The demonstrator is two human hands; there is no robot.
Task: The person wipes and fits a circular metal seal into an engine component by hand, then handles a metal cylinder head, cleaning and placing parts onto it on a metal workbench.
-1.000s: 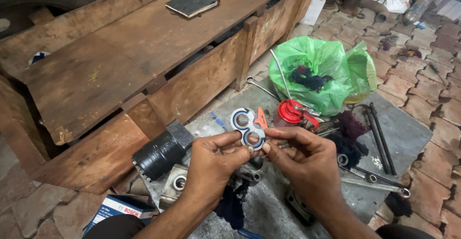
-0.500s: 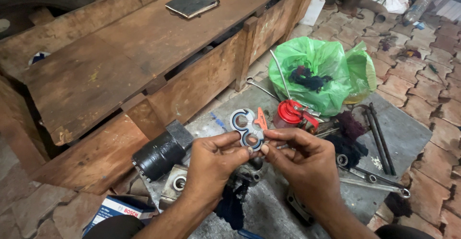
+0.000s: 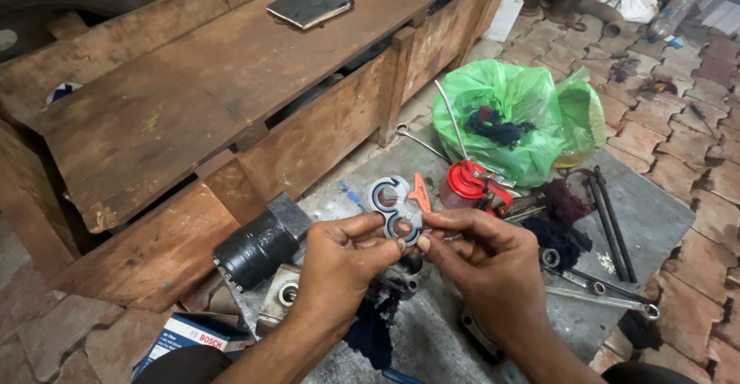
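Observation:
Both my hands hold a flat grey figure-eight plate (image 3: pixel 395 207) with two round holes and dark seals on it, raised over a grey metal sheet (image 3: pixel 655 222). My left hand (image 3: pixel 343 264) pinches its lower left edge with thumb and fingers. My right hand (image 3: pixel 486 264) pinches the lower right edge. An orange strip (image 3: pixel 421 193) sticks up beside the plate. Below my hands sits a metal pump body (image 3: pixel 397 280) on a dark blue rag (image 3: pixel 370 334).
A black cylindrical part (image 3: pixel 258 249) lies left of my hands. A red oil can (image 3: pixel 466 183), a green plastic bag (image 3: pixel 516 118), dark rags, wrenches (image 3: pixel 601 288) and rods lie on the sheet. A long wooden bench (image 3: pixel 193 99) with a dark booklet (image 3: pixel 308 6) stands at left. A blue-and-white box (image 3: pixel 193 334) lies low.
The plate has turned slightly in my fingers; both hands stay in about the same place.

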